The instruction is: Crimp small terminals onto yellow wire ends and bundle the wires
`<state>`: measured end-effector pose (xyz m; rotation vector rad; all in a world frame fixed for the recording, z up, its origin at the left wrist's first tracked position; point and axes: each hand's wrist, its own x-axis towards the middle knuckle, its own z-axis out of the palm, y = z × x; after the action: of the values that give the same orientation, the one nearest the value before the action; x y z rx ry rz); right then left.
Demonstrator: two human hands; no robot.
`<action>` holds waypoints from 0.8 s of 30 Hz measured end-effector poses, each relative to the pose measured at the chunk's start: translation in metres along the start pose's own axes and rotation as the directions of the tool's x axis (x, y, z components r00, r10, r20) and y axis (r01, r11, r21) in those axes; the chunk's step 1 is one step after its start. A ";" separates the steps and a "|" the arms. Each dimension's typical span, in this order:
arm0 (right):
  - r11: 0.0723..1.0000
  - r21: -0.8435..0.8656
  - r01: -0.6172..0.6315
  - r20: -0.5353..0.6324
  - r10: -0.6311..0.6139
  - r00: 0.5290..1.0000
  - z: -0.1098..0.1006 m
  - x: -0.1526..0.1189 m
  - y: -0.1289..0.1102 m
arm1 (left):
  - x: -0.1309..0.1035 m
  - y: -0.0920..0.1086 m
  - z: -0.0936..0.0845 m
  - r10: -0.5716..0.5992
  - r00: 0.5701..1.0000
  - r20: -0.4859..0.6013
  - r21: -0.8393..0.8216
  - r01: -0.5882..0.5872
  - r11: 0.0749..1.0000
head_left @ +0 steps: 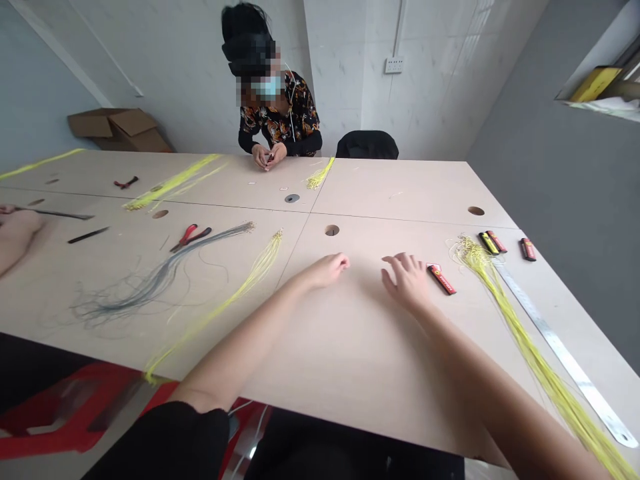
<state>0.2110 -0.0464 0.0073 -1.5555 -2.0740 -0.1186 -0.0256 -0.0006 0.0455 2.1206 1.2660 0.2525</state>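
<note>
My left hand (330, 269) is closed just above the pale table, its fingertips pinched together; whatever is between them is too small to make out. To its right, my right hand (407, 280) is open, palm down with the fingers apart. Closest to that hand is a red lighter (442, 280), lying at a slant by its outer side. A bundle of yellow strings (505, 310) stretches along the table on my right, with a steel ruler (560, 350) beside it. Left of my left forearm lies a thinner bunch of yellow strings (245, 283).
More lighters (493, 242) lie at the far right. Grey strings (165, 273) and red-handled pliers (190, 238) are on the left. Across the table (370, 373) sits a masked person (280, 120), hands together. Another person's arm (17, 237) reaches in at the left edge.
</note>
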 end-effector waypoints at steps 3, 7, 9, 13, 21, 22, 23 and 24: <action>0.970 0.216 0.113 -0.061 -0.102 0.993 0.014 0.016 -0.016 | 0.009 0.001 0.021 -0.031 0.998 0.047 -0.104 0.036 0.994; 0.828 0.538 0.159 -0.019 -0.177 0.984 0.028 0.024 -0.013 | 0.010 -0.001 0.026 -0.063 0.993 0.102 -0.152 0.078 0.985; 0.777 0.615 0.137 0.013 -0.185 0.983 0.030 0.023 -0.008 | 0.009 -0.001 0.022 -0.093 0.989 0.112 -0.166 0.111 0.980; 0.730 0.675 0.108 0.055 -0.196 0.979 0.029 0.024 -0.001 | 0.012 0.000 0.015 -0.134 0.979 0.151 -0.206 0.164 0.965; 0.731 0.670 0.129 0.098 -0.259 0.961 0.035 0.027 0.002 | 0.025 -0.006 0.014 -0.156 0.961 0.229 -0.201 0.204 0.958; 0.734 0.666 0.129 0.102 -0.261 0.960 0.036 0.027 0.002 | 0.026 -0.007 0.014 -0.152 0.959 0.239 -0.208 0.203 0.957; 0.736 0.664 0.131 0.101 -0.262 0.960 0.037 0.027 0.002 | 0.026 -0.007 0.015 -0.148 0.958 0.245 -0.216 0.202 0.955; 0.738 0.661 0.134 0.099 -0.262 0.960 0.038 0.028 0.002 | 0.027 -0.008 0.015 -0.145 0.958 0.249 -0.223 0.202 0.954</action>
<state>0.1939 -0.0076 -0.0125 -0.9322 -2.0892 0.6405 -0.0103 0.0184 0.0251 1.7594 1.2086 0.0785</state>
